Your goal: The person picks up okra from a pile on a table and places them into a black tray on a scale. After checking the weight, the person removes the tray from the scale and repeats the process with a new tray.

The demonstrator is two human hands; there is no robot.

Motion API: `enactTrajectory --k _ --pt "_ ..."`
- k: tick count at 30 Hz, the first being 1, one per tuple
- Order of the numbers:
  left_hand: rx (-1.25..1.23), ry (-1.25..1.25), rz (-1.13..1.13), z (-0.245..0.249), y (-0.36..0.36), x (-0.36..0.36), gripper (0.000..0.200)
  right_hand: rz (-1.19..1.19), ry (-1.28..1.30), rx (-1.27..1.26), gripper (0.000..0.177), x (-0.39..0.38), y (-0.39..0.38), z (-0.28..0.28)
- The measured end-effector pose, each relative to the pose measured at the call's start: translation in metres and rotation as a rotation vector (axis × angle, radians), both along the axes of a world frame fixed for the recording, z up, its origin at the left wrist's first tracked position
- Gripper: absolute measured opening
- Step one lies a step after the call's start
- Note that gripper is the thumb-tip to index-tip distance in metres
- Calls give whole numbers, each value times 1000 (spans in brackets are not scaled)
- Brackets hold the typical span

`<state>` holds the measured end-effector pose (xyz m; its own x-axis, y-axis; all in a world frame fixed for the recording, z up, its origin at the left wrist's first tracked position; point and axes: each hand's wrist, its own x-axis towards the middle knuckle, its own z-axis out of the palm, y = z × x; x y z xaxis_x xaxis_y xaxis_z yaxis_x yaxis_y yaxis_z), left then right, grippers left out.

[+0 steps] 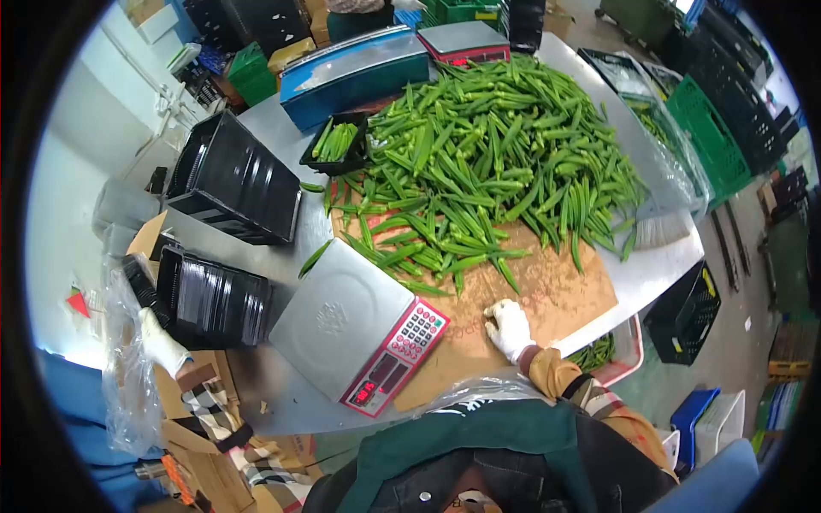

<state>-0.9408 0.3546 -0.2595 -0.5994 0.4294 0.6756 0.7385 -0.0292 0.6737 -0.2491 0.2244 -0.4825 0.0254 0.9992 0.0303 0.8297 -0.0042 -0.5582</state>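
My left hand (162, 344), in a white glove, is at the far left with its fingers against the lower end of a black tray (144, 289), beside a stack of black trays (218, 295). My right hand (510, 330), also gloved, rests on the brown cardboard (569, 295) with its fingers curled in and nothing visible in them. Just beyond it spreads a large heap of green okra (505, 154). Between my hands stands a scale (346, 312) with a bare plate and a lit red display. A black tray of okra (335, 143) sits left of the heap.
Another stack of black trays (244, 184) stands at the table's left. A blue metal box (355, 77) and a second scale (464, 41) line the far edge. Crates (705, 137) stand to the right. Someone's torso (359, 7) shows beyond the table.
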Motion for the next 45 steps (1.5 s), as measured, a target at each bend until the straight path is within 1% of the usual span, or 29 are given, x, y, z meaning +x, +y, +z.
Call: enactTrajectory --k 2,5,7,8,10,11,12,14,16,17,19,21,22,23,24,25,26,28,29,31,33,34,35,36,38,39,40,42,45 --pt "40 105 108 19 -11 55 31 0 15 -10 21 1 -1 0" --pt "-192 182 28 21 -39 188 25 2 35 -26 22 4 -2 -1" --pt "-246 423 -353 -2 -54 257 10 3 42 -57 24 5 2 1" --pt "-259 299 -537 -19 -61 287 8 7 91 -98 24 8 4 -1" --pt "-657 442 -674 -45 -75 305 15 18 185 -180 26 16 10 -6" --pt "-818 481 -817 -55 -79 305 14 -54 364 -276 28 19 17 -1" --pt "-845 451 -847 -67 -88 303 17 -117 561 -346 33 26 24 8" --pt "-900 180 -768 -46 -87 336 28 -147 429 -33 41 38 43 -2" --pt "-793 84 -762 -28 -72 372 42 -205 585 101 50 46 79 -26" --pt "-746 -284 -857 -38 -61 384 48 -198 527 135 52 49 96 -16" --pt "-735 -385 -906 -32 -32 431 47 -212 466 138 58 48 132 6" --pt "-651 -565 -946 -56 4 476 54 -239 454 116 64 44 164 -3" --pt "-670 -496 -934 -76 23 491 59 -245 427 74 67 41 176 -1" --pt "-676 -319 -846 -134 51 497 64 -235 349 5 69 39 185 1" --pt "-774 -133 -748 -139 61 514 71 -222 270 -64 71 37 192 2" --pt "-834 8 -627 -185 76 522 75 -187 245 -81 75 35 193 6" --pt "-1059 163 -490 -184 80 539 76 -166 178 -146 76 33 196 12" --pt "-1061 437 -322 -194 74 570 73 -130 182 -152 77 37 194 13" --pt "-1066 473 -316 -197 75 579 71 -140 218 -161 76 41 193 10" --pt "-1016 500 -437 -209 67 590 67 -162 291 -183 75 50 188 1" --pt "-890 534 -492 -220 47 598 62 -34 606 -236 71 79 183 -12" --pt "-921 525 -555 -211 34 607 61 18 785 -229 69 92 174 -17" --pt "-839 553 -594 -211 20 616 63 3 890 -271 62 104 158 2" --pt "-758 576 -633 -210 7 628 64 22 1123 -336 57 121 144 -4" --pt "-763 584 -795 -175 -16 663 67 -15 920 -282 54 156 110 2" --pt "-776 600 -899 -163 -23 675 70 -118 1080 -337 55 171 94 13" --pt "-727 586 -1023 -162 -28 682 70 -223 1071 -345 56 185 79 28" --pt "-662 647 -1211 -173 -34 691 70 -398 1017 -201 57 225 45 -16" --pt "-746 631 -1206 -159 -39 674 70 -531 988 -177 60 245 8 -1"
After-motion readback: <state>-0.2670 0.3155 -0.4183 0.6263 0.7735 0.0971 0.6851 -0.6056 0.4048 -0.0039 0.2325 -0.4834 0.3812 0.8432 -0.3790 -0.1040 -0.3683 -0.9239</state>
